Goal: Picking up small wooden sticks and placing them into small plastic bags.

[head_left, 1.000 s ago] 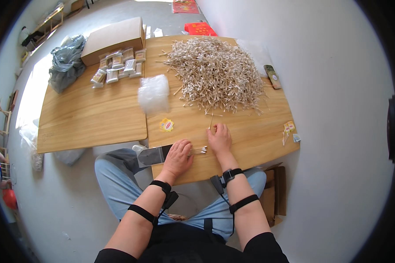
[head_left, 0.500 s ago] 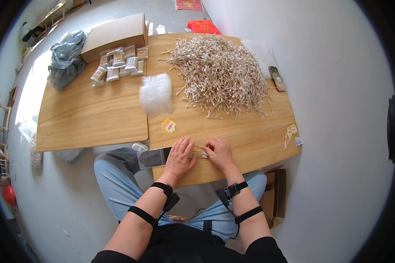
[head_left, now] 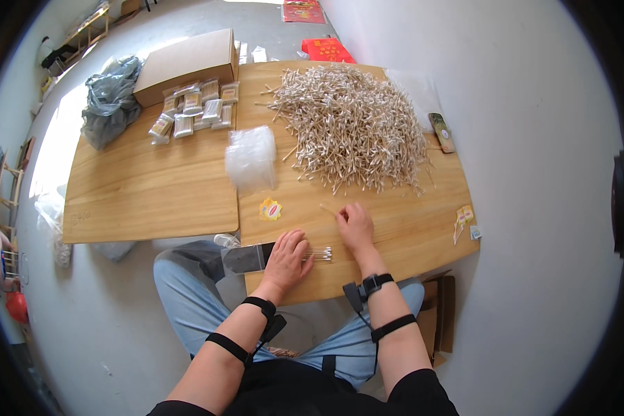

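White-tipped swabs (head_left: 326, 254) — slender, straight, roughly parallel, under the left hand (head_left: 286, 259)

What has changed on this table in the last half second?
The right hand left the row of swabs and moved away toward the pile; it now appears to pinch a single, blurred swab. The left hand still rests over the row, and the pile looks unchanged.

open tabletop (head_left: 412, 225) right of right hand (head_left: 356, 225), swab heap (head_left: 353, 132) blocking the far side
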Demonstrator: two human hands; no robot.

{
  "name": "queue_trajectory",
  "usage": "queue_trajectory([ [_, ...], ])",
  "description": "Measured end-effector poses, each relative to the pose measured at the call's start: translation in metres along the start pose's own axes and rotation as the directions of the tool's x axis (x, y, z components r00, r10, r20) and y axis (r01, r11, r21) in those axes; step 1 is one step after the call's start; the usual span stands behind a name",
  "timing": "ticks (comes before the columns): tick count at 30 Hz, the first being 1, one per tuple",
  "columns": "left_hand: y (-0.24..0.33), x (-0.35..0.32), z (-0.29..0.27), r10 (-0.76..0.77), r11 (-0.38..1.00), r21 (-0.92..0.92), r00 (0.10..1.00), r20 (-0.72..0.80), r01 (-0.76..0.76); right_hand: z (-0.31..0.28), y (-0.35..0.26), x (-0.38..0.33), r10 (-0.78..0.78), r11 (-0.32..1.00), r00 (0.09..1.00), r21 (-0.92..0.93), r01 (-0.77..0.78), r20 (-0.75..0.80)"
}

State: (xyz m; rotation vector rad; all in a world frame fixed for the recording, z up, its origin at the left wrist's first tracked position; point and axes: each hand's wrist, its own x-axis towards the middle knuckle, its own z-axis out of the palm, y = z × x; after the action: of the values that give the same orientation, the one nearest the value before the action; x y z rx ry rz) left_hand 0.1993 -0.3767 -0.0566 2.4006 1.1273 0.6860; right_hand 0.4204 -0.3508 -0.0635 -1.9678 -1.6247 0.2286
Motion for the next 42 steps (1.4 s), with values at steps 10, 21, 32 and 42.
queue_trajectory([
  [10,0.001,0.003,0.002,0.013,0.998,0.055,1.0,-0.007,-0.013,0.004,-0.001,0.028,0.152,0.988,0.974,0.008,-0.153,-0.17],
  [21,0.002,0.002,-0.001,0.01,1.0,-0.002,1.0,-0.013,-0.01,0.006,0.006,0.002,0.135,0.984,0.96,-0.077,-0.158,-0.245],
  [32,0.003,0.003,-0.004,-0.017,0.999,0.034,1.0,-0.004,0.017,-0.005,-0.023,-0.021,0.035,0.985,0.997,0.169,-0.046,0.069],
  [42,0.003,0.001,0.008,-0.011,0.979,0.203,0.996,0.086,-0.007,0.021,-0.022,0.038,0.188,0.953,0.968,-0.206,-0.221,-0.168],
])
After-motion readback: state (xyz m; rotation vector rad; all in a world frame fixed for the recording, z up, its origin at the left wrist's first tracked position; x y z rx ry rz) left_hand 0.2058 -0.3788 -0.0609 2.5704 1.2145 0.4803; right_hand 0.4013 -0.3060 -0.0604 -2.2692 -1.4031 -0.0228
